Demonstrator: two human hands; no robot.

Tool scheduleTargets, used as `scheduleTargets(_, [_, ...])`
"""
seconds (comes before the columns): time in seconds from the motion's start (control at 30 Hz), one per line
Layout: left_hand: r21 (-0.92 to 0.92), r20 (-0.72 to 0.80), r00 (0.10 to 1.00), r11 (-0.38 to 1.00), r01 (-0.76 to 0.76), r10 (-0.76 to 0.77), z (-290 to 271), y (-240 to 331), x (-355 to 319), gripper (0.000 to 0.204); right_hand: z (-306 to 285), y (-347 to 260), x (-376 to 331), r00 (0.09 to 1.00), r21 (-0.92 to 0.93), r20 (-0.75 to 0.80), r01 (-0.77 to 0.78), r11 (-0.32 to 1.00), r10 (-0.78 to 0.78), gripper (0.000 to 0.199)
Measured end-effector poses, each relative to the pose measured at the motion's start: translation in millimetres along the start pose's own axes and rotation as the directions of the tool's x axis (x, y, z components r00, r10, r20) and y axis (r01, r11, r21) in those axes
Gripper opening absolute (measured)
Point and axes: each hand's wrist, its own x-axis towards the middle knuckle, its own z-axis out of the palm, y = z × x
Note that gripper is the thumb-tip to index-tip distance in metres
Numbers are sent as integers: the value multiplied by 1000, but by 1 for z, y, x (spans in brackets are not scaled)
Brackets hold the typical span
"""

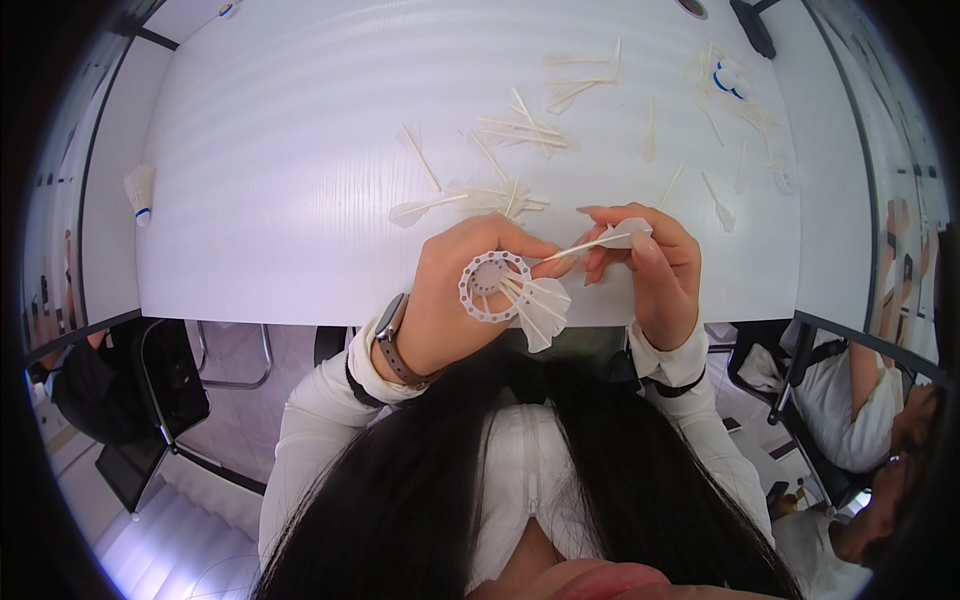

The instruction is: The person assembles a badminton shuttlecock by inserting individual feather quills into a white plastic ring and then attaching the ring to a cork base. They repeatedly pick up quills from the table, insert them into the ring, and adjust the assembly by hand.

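Note:
My left hand (450, 270) is closed around a white shuttlecock frame (495, 262), a ringed plastic cage with small holes along its rim. A few white feathers (540, 308) stick out of the frame's right side. Between the fingertips of my right hand (655, 265) is a single white feather (628, 232), its vane toward the right and its bare quill pointing left. The quill's end comes close to my left fingertips; I cannot tell whether they touch it. Just beyond my hands lies a loose pile of feathers (505, 200).
More loose feathers (525, 130) are scattered over the white table (280, 180). A whole shuttlecock (140, 192) stands at the left edge. At the far right are blue-banded white cork bases (730, 78) among feathers, and another white plastic frame (787, 178). Upright partitions (112, 180) border both sides.

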Motion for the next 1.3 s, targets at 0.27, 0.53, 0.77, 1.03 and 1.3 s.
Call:
scheduleTargets(0.27, [-12, 50, 997, 998, 62, -62, -4, 3, -1, 19, 1, -2, 0, 999, -112, -37, -12, 994, 8, 35])
scheduleTargets(0.53, [3, 42, 996, 997, 76, -76, -3, 9, 1, 18, -2, 2, 2, 993, -99, -37, 108, 989, -112, 31])
scheduleTargets(0.77, [0, -5, 999, 999, -32, 32, 2, 4, 2, 18, -1, 1, 0, 998, 79, -4, 65, 995, -65, 29])
scheduleTargets(1.03, [-7, 63, 994, 996, 89, -88, -3, 10, 0, 17, -3, 7, 1, 991, -70, -48, 118, 991, -121, 21])
scheduleTargets(1.3, [57, 11, 998, 997, -59, 59, 3, 5, 3, 15, -1, 5, 0, 973, -119, -173, 136, 984, -155, 26])
